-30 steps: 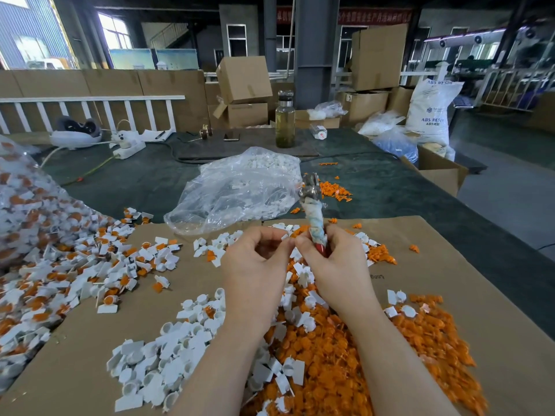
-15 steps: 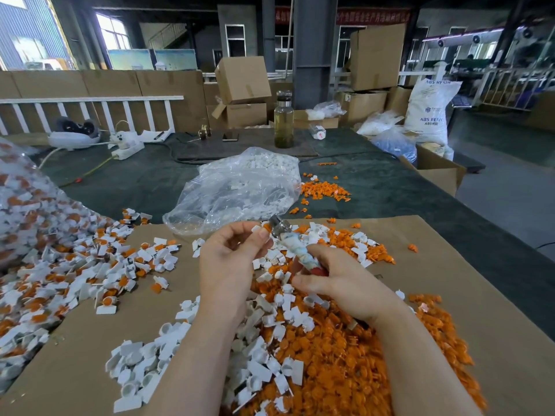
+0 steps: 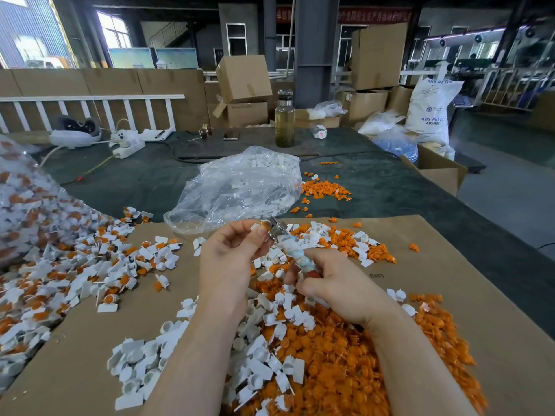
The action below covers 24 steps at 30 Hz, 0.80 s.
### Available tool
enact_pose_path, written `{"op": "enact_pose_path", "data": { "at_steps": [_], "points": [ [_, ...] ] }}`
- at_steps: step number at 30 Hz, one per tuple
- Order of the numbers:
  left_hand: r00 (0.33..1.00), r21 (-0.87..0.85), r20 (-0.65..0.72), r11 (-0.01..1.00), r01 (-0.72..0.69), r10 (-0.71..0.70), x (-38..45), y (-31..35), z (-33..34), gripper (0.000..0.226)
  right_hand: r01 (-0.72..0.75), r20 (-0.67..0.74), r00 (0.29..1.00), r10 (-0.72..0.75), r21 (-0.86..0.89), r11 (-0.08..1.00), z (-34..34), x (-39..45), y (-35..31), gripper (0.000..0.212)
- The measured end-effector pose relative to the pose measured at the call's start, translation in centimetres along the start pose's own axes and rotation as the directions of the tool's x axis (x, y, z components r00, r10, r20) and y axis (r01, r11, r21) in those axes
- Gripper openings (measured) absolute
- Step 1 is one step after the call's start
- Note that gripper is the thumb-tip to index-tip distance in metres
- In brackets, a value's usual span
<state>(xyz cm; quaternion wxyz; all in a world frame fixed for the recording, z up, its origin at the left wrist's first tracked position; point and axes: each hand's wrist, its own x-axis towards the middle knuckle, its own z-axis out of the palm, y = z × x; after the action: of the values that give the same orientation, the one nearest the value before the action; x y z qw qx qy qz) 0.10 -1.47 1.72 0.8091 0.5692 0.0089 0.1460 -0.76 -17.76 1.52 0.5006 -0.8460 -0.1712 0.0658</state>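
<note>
My right hand (image 3: 333, 283) grips a small tool (image 3: 292, 250) by its cloth-wrapped handle, its metal head tilted up and to the left. My left hand (image 3: 231, 256) pinches a small white and orange cap piece (image 3: 264, 226) right against that metal head. Under both hands a pile of orange plugs (image 3: 327, 367) lies mixed with white caps (image 3: 270, 319) on a brown cardboard sheet (image 3: 480, 283).
Assembled white-and-orange caps (image 3: 69, 271) spread to the left beside a filled clear bag (image 3: 27, 205). A clear bag of white caps (image 3: 243, 187) and loose orange plugs (image 3: 324, 190) lie behind. A glass bottle (image 3: 284, 118), power strip (image 3: 129, 145) and cardboard boxes (image 3: 243, 79) stand farther back.
The tool tipped from upright to leaning left and came lower over the pile. My left hand moved left and up to meet its metal head with a cap piece.
</note>
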Motion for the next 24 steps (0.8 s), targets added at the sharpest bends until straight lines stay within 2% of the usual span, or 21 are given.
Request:
{"op": "enact_pose_path", "data": {
  "at_steps": [10,13,15,17,19,24],
  "points": [
    [0.999,-0.006,-0.024,1.000,0.023,-0.023,0.1,-0.1,0.0,0.009,-0.034,-0.007,0.999,0.034,-0.033,0.999,0.5,0.1,-0.2,0.019],
    [0.997,-0.012,-0.026,0.997,0.079,-0.079,0.2,-0.1,-0.1,0.010,-0.042,-0.020,0.999,0.040,-0.059,0.997,0.4,0.1,0.0,0.018],
    [0.985,-0.058,-0.055,0.985,0.162,-0.165,0.3,0.0,-0.4,0.007,-0.047,-0.063,0.997,0.040,-0.115,0.992,0.3,0.3,0.3,0.014],
    [0.941,-0.177,-0.142,0.944,0.280,-0.306,0.9,0.1,-1.1,0.007,-0.052,-0.121,0.992,0.027,-0.210,0.976,0.1,0.5,0.8,0.007],
    [0.864,-0.336,-0.243,0.874,0.352,-0.441,1.6,0.4,-2.4,0.013,-0.080,-0.198,0.980,0.020,-0.298,0.951,-0.2,0.7,1.3,0.003],
    [0.730,-0.619,-0.363,0.735,0.277,-0.580,3.0,1.1,-6.1,0.027,-0.204,-0.366,0.930,0.043,-0.415,0.887,-0.9,1.0,2.4,0.018]
  ]
}}
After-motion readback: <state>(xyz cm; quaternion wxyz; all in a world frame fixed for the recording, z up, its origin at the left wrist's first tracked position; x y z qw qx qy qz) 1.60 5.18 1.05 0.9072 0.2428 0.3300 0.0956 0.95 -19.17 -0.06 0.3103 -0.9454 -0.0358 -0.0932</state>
